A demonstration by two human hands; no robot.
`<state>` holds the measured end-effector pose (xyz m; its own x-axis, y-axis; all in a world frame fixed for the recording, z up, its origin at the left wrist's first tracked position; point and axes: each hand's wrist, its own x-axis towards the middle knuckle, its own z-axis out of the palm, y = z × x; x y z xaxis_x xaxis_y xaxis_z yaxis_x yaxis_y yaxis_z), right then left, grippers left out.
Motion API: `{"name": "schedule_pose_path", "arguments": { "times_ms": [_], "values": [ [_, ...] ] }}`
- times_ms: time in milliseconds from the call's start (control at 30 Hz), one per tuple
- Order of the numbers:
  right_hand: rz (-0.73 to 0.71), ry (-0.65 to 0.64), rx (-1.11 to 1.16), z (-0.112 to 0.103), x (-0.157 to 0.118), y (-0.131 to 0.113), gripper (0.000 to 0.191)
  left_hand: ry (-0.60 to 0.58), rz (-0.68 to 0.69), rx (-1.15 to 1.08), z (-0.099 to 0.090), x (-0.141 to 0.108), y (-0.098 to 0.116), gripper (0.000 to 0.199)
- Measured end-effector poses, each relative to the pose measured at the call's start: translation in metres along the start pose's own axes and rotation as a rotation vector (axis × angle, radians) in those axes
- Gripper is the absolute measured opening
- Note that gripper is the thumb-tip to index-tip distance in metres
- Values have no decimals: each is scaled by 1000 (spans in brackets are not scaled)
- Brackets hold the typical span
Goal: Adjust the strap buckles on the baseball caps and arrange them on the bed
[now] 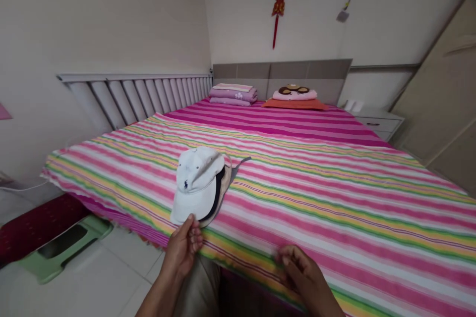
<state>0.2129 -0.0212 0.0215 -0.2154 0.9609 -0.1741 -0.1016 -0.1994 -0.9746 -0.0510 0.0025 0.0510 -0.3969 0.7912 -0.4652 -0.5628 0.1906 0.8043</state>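
Note:
A white baseball cap [199, 176] with a small dark logo lies on the striped bedspread near the front edge of the bed. Under it, a black cap [218, 190] and a beige cap [225, 185] show at the right side, nested together. A grey strap [241, 161] trails off behind them. My left hand [186, 240] grips the front of the white cap's brim, thumb on top and fingers curled below. To the right, my right hand [299, 270] hovers over the bed edge, loosely curled and slightly blurred, with nothing visible in it.
The striped bedspread [334, 193] covers the bed. Folded purple bedding [232, 95] and a pink pile on an orange cloth [297, 104] lie by the headboard [253, 72]. A white rail [145, 94] runs along the left. On the floor stands a green stool [55, 257].

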Motion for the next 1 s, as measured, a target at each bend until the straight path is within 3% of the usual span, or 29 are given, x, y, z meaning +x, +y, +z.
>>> {"name": "schedule_pose_path", "arguments": {
  "times_ms": [100, 367, 600, 767, 900, 1000],
  "values": [
    [-23, -43, -62, 0, 0, 5, 28, 92, 6, -29, -8, 1, 1, 11],
    [33, -49, -167, -3, -5, 15, 32, 192, 80, -88, -15, 9, 1, 4],
    [61, -63, -181, 3, -9, 12, 33, 194, -49, -188, -17, 14, 10, 7],
    [39, -56, -176, 4, -8, 18, 32, 215, -7, -235, -11, 13, 16, 12],
    [56, -33, -124, 3, -11, 21, 32, 126, 136, -374, -3, 11, 30, 16],
    [48, -2, -101, 4, -13, 22, 34, 8, 161, -492, 6, 12, 44, 22]
  ]
}}
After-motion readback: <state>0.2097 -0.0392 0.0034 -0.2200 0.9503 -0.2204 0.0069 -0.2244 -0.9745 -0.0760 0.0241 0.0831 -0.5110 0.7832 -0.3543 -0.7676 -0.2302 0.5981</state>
